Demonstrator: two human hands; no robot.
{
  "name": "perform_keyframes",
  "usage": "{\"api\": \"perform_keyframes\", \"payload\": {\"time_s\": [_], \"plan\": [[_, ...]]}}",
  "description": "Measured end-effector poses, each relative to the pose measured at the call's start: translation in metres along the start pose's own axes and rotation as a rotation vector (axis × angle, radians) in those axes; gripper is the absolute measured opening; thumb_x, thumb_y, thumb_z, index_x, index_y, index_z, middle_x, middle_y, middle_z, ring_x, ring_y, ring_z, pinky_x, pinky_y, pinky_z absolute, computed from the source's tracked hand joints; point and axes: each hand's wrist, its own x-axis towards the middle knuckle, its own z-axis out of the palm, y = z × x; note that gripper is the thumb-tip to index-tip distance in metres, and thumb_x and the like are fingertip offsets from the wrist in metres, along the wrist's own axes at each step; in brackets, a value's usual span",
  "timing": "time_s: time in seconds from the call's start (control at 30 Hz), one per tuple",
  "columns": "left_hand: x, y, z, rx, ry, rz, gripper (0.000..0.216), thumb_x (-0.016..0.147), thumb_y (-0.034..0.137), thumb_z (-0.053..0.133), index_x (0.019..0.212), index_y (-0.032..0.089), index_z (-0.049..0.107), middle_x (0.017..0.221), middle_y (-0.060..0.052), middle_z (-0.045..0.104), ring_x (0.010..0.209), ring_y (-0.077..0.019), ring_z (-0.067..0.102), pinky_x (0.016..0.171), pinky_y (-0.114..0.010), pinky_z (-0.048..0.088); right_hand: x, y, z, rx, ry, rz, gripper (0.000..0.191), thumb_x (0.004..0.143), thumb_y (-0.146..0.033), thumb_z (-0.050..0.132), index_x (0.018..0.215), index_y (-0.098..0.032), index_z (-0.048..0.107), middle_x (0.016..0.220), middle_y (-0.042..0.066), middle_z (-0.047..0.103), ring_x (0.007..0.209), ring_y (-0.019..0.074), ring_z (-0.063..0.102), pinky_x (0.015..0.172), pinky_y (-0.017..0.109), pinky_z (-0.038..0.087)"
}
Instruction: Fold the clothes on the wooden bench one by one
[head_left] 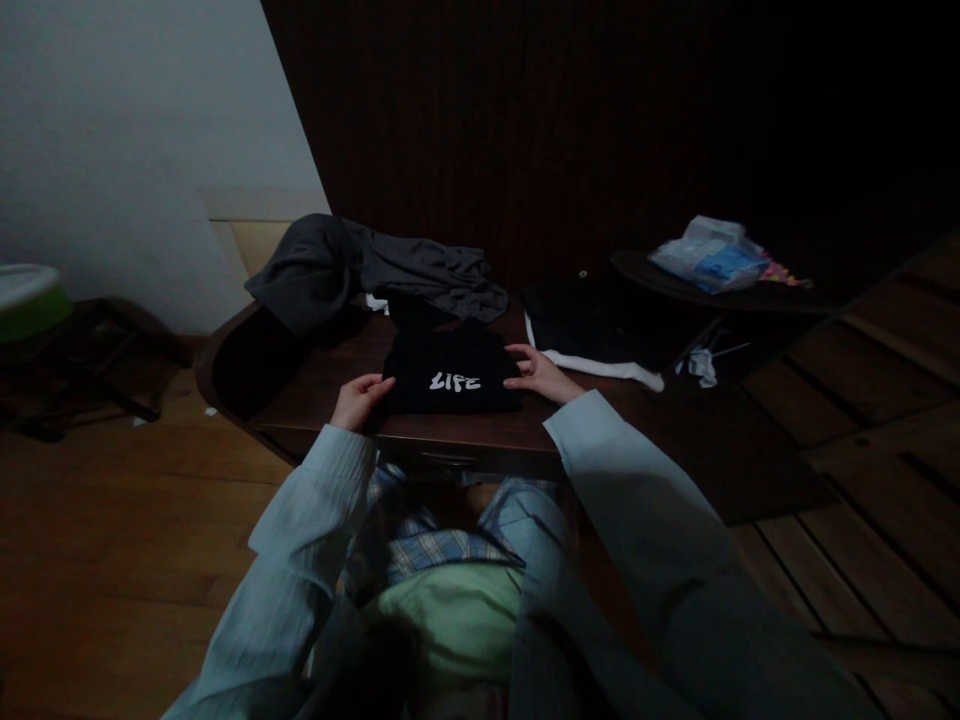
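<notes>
A black garment, folded into a flat rectangle with white lettering on it, lies on the dark wooden tabletop in front of me. My left hand pinches its left edge, thumb on top. At the opposite side my right hand holds the right edge between thumb and fingers. Behind the folded garment is a crumpled dark grey garment that spreads over the table's left back corner. Right of my right hand lies more black cloth with a white strip along its front.
The dark wooden table has a raised, curved left end and a drawer front below. On a dark round seat at the right rests a plastic bag with blue print. A green and white container stands on a dark stool at far left.
</notes>
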Motion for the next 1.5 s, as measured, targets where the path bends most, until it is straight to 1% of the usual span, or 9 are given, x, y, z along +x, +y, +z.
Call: {"api": "perform_keyframes", "payload": {"time_s": [0.17,0.37,0.53,0.67,0.83,1.1,1.23,1.37,1.5], "plan": [[-0.003,0.008,-0.013,0.217,-0.035,-0.027,0.049,0.029,0.045,0.079,0.057,0.015,0.052,0.047,0.004,0.054,0.043,-0.0083,0.049,0.043,-0.020,0.038,0.000,0.002,-0.002,-0.085,0.023,-0.088,0.070,0.051,-0.024,0.075,0.113,-0.019,0.042,0.049,-0.015,0.040,0.046,0.0058,0.045,0.049,0.019,0.036],[0.002,0.018,-0.016,0.411,-0.137,-0.039,0.050,0.035,0.054,0.075,0.058,0.016,0.051,0.043,0.007,0.046,0.039,-0.0058,0.042,0.039,-0.018,0.031,0.002,0.007,0.000,-0.175,0.076,-0.034,0.057,0.061,-0.035,0.069,0.110,-0.018,0.045,0.048,-0.013,0.041,0.041,0.0057,0.041,0.040,0.017,0.031],[0.025,0.038,0.001,0.434,-0.108,-0.086,0.046,0.051,0.057,0.068,0.063,0.016,0.053,0.047,0.005,0.049,0.039,-0.0066,0.040,0.038,-0.019,0.028,0.027,0.001,0.002,-0.101,0.352,0.011,0.033,0.072,-0.032,0.060,0.098,-0.017,0.048,0.054,-0.007,0.051,0.045,0.0062,0.047,0.042,0.017,0.036],[0.059,0.038,0.020,0.482,-0.054,-0.120,0.036,0.053,0.044,0.072,0.065,0.015,0.055,0.050,0.003,0.051,0.047,-0.0106,0.047,0.045,-0.022,0.033,0.054,-0.006,0.008,-0.091,0.390,0.126,0.021,0.073,-0.024,0.060,0.090,-0.016,0.050,0.050,-0.008,0.047,0.040,0.0048,0.042,0.039,0.015,0.031],[0.077,0.020,0.030,0.373,0.093,-0.021,0.026,0.053,0.027,0.072,0.069,0.015,0.055,0.057,0.003,0.054,0.059,-0.0111,0.052,0.058,-0.022,0.039,0.069,-0.003,0.018,-0.035,0.409,0.178,0.020,0.073,-0.016,0.058,0.092,-0.016,0.052,0.053,-0.007,0.050,0.042,0.0059,0.045,0.044,0.018,0.036],[0.071,0.009,0.018,0.054,-0.004,0.183,0.041,0.045,0.031,0.074,0.080,0.016,0.058,0.054,0.008,0.051,0.046,-0.0053,0.044,0.048,-0.019,0.034,0.060,0.001,0.015,0.046,0.390,-0.023,0.035,0.059,-0.017,0.065,0.093,-0.019,0.055,0.060,-0.006,0.056,0.059,0.0117,0.056,0.060,0.025,0.045],[0.073,0.001,0.011,0.167,-0.046,0.151,0.029,0.046,0.025,0.073,0.069,0.015,0.057,0.048,0.008,0.046,0.043,-0.0057,0.042,0.046,-0.019,0.034,0.059,0.007,0.009,-0.226,0.373,0.010,0.022,0.057,-0.014,0.063,0.078,-0.019,0.061,0.055,-0.006,0.051,0.058,0.0127,0.054,0.062,0.027,0.045],[0.069,0.000,0.013,0.261,-0.091,0.241,0.030,0.054,0.029,0.067,0.080,0.017,0.062,0.065,0.002,0.060,0.065,-0.0134,0.057,0.062,-0.024,0.044,0.063,0.013,0.008,-0.496,0.366,-0.048,0.026,0.058,-0.008,0.057,0.079,-0.020,0.066,0.073,-0.002,0.061,0.075,0.0150,0.057,0.077,0.030,0.044],[0.065,0.003,0.012,0.362,-0.314,0.322,0.049,0.057,0.039,0.065,0.101,0.018,0.063,0.107,-0.006,0.063,0.106,-0.0238,0.053,0.092,-0.033,0.039,0.062,0.013,0.011,-0.556,0.304,-0.060,0.029,0.065,-0.010,0.055,0.089,-0.022,0.067,0.089,0.000,0.065,0.089,0.0163,0.058,0.087,0.033,0.042]]}}
